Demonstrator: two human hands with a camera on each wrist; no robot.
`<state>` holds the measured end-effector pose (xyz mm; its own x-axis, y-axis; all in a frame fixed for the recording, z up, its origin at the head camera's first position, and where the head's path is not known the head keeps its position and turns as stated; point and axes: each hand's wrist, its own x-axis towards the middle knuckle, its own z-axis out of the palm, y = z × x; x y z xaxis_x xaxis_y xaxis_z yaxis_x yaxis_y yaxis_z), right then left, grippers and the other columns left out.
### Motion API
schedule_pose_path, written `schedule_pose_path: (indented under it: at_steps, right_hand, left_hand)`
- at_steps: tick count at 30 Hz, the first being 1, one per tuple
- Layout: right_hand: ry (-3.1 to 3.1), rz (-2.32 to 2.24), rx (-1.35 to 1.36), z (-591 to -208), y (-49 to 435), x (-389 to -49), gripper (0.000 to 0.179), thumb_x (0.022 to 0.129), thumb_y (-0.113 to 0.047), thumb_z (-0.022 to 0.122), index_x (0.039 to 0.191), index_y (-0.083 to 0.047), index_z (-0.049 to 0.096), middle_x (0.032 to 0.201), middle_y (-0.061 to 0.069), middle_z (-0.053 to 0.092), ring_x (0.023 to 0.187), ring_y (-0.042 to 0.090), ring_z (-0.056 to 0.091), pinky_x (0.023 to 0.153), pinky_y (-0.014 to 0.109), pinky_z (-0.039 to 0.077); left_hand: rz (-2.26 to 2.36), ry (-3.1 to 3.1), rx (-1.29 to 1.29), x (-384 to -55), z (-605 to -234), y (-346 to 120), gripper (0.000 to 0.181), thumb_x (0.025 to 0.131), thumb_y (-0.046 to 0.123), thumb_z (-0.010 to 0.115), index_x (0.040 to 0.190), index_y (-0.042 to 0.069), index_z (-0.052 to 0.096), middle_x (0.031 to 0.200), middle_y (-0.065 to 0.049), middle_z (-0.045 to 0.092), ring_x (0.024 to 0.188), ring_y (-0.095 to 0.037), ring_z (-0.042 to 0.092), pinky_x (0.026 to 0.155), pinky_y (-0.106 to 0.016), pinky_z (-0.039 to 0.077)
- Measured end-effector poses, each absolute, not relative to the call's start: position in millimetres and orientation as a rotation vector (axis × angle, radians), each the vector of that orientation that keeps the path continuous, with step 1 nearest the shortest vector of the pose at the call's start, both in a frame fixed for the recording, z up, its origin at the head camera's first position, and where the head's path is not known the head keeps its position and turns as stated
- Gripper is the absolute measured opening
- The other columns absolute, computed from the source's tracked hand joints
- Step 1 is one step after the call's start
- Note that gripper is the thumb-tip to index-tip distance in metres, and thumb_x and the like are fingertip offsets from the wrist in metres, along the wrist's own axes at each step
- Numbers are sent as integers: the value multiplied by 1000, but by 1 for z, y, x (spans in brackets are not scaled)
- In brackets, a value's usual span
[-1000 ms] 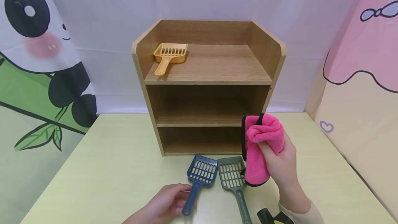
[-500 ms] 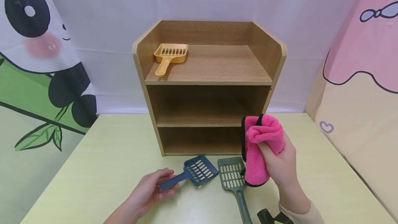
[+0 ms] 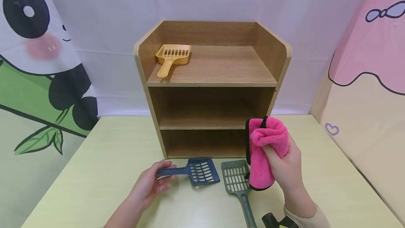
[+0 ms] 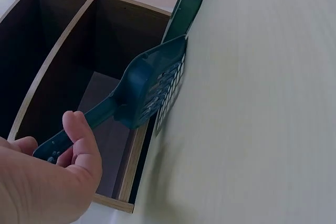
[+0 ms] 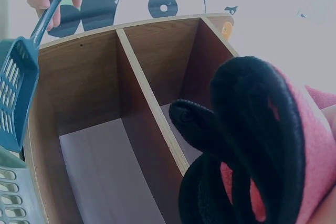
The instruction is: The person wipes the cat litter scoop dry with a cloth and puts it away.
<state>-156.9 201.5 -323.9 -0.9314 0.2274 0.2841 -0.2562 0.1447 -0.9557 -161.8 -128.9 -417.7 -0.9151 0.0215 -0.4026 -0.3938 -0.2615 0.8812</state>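
My left hand holds a blue litter scoop by the end of its handle. The slotted head points right, in front of the shelf's bottom edge. In the left wrist view the fingers curl at the handle, and the scoop hangs tilted near the table. My right hand grips a bunched pink cloth with black trim. Just left of the cloth, a grey-green litter scoop lies on the table, its head partly overlapped by the cloth. A yellow litter scoop sits on the top shelf at the left.
A three-level wooden shelf stands at the back of the pale table. Near the front edge, a black object lies beside my right sleeve. Printed cloth walls enclose the table behind and at both sides.
My left hand has moved left and slightly up with the blue scoop, swinging its handle from pointing toward me to pointing left. The right hand and pink cloth have stayed put.
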Motion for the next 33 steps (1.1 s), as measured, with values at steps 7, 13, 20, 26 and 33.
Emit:
schedule_pose_path:
  at_steps: [7, 13, 20, 26, 33]
  right_hand:
    - [-2037, 1865, 78, -325, 202, -157, 45, 87, -6, 66, 129, -12, 51, 120, 3, 56, 101, 16, 62, 76, 22, 57]
    - [-2035, 1854, 85, -325, 202, -159, 44, 86, -6, 66, 127, -11, 51, 119, 2, 57, 100, 16, 63, 76, 23, 57]
    - [-2045, 1866, 92, -325, 202, -159, 44, 87, -7, 65, 128, -10, 50, 119, 3, 56, 99, 16, 63, 76, 23, 57]
    - [-2126, 1829, 42, -327, 208, -163, 41, 91, -17, 62, 129, -12, 49, 119, 1, 55, 99, 14, 62, 75, 22, 56]
    - [-2100, 2204, 145, -329, 220, -168, 29, 99, -31, 46, 123, -15, 46, 105, -5, 59, 91, 8, 64, 76, 23, 56]
  left_hand:
    - [2294, 1686, -465, -172, -422, -118, 38, 97, 36, 48, 111, 3, 59, 107, -4, 65, 69, -10, 63, 58, -21, 47]
    - [2365, 1666, -498, -177, -425, -113, 36, 97, 38, 50, 92, 4, 63, 97, -5, 63, 61, -10, 60, 57, -20, 50]
    - [2439, 1632, -423, -172, -407, -120, 34, 96, 37, 53, 83, 8, 65, 93, -5, 67, 59, -11, 61, 61, -23, 56]
    - [2479, 1648, -249, -166, -379, -128, 37, 98, 39, 49, 81, 14, 70, 92, 0, 73, 60, -9, 64, 65, -22, 57]
    - [2617, 1553, 102, -161, -345, -126, 38, 100, 34, 45, 85, 13, 74, 92, 0, 73, 61, -9, 66, 63, -20, 57]
